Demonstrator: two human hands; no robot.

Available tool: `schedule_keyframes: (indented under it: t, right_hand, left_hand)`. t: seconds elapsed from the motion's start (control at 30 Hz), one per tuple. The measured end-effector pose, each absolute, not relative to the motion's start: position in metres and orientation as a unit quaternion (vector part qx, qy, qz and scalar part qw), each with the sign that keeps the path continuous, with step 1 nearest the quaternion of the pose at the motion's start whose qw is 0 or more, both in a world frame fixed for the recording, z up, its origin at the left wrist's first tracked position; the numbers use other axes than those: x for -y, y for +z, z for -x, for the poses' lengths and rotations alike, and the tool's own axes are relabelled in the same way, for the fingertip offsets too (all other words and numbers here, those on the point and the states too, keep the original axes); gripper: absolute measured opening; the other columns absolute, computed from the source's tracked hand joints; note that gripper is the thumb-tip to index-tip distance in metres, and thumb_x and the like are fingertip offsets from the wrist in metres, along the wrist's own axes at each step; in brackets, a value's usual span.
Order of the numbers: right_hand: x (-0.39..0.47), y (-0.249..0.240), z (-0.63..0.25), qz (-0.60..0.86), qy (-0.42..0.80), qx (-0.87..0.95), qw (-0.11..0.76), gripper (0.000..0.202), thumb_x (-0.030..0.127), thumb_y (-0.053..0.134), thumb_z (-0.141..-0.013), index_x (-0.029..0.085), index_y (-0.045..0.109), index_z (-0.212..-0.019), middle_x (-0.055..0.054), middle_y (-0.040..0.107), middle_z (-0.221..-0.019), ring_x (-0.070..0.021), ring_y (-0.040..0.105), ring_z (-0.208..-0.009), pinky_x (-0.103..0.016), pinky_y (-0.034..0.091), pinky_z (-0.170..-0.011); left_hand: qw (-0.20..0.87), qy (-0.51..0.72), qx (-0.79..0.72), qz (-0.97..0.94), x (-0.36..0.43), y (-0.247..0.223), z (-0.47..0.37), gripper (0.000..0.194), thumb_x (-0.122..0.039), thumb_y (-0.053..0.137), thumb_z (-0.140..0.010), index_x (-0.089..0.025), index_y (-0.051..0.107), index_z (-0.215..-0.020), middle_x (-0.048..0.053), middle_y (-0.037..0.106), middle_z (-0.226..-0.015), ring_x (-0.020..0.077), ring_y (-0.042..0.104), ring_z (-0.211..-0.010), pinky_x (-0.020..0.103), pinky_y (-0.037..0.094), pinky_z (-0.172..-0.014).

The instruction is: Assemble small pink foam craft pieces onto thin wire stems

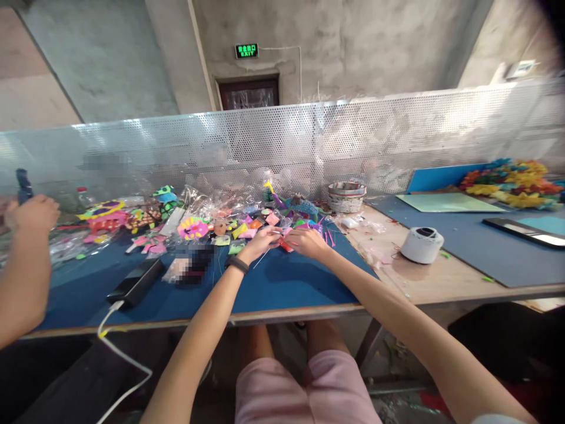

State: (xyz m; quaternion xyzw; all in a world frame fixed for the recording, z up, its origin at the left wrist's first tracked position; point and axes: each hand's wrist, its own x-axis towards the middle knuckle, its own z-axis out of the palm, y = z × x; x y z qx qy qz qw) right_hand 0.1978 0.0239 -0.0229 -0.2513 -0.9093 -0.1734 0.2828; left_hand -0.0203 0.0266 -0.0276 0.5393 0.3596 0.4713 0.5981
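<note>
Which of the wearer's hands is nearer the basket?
Right. The right hand is just left of the basket and closer to the wearer. The left hand is farther left, with the right hand between it and the basket's side.

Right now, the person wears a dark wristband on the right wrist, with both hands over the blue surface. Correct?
No: the head view shows the dark wristband on the left wrist. The left hand and right hand are over the blue surface.

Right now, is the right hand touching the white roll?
Apart. The head view shows blue mat and wooden table between the right hand and the white roll.
</note>
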Motion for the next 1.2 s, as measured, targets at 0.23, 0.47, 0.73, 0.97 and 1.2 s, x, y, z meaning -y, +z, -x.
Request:
schedule_keyframes:
  t: [0.23,0.47,0.73,0.97,1.2]
  right_hand:
    - [-0.02,-0.02,-0.198,0.297,-0.167,0.904,0.258,0.023,0.027,0.051,-0.099,0.023,0.074,-0.101,-0.005,0.073,-0.103,-0.0166,0.064,-0.084,-0.024,0.034,-0.059]
    - [-0.023,-0.026,-0.198,0.259,-0.153,0.917,0.263,0.024,0.027,0.05,-0.101,0.024,0.072,-0.111,-0.006,0.072,-0.11,-0.0176,0.065,-0.096,-0.023,0.042,-0.072]
    - [-0.027,-0.03,-0.197,0.233,-0.096,0.921,0.296,0.023,0.031,0.052,-0.1,0.023,0.073,-0.106,-0.007,0.074,-0.101,-0.0176,0.067,-0.093,-0.025,0.047,-0.078]
    - [-0.031,-0.034,-0.195,0.204,-0.072,0.919,0.328,0.026,0.033,0.049,-0.102,0.022,0.071,-0.109,-0.008,0.072,-0.102,-0.0181,0.067,-0.092,-0.027,0.05,-0.079]
    - [-0.032,-0.035,-0.193,0.195,-0.086,0.914,0.345,0.026,0.029,0.046,-0.103,0.019,0.07,-0.105,-0.009,0.071,-0.105,-0.0188,0.066,-0.095,-0.028,0.051,-0.082]
  left_hand:
    - [0.599,0.467,-0.371,-0.534,-0.028,-0.03,0.023,0.029,-0.014,0.08,-0.074,-0.012,0.072,-0.102,0.01,0.069,-0.104,0.0149,0.066,-0.091,0.029,0.053,-0.087]
    - [0.598,0.447,-0.399,-0.533,-0.028,-0.031,0.027,0.028,-0.013,0.083,-0.069,-0.012,0.073,-0.095,0.009,0.07,-0.098,0.0145,0.065,-0.089,0.031,0.051,-0.088]
    - [0.584,0.46,-0.381,-0.549,-0.023,-0.026,0.025,0.031,-0.015,0.083,-0.068,-0.014,0.068,-0.096,0.005,0.064,-0.096,0.0145,0.064,-0.089,0.031,0.052,-0.084]
    - [0.556,0.484,-0.344,-0.581,-0.029,-0.028,0.023,0.037,-0.022,0.085,-0.065,-0.014,0.067,-0.096,0.004,0.065,-0.096,0.0124,0.06,-0.082,0.024,0.047,-0.071]
    - [0.513,0.48,-0.363,-0.612,-0.033,-0.029,0.027,0.036,-0.03,0.083,-0.07,-0.014,0.07,-0.099,0.008,0.068,-0.103,0.0129,0.06,-0.081,0.022,0.041,-0.063]
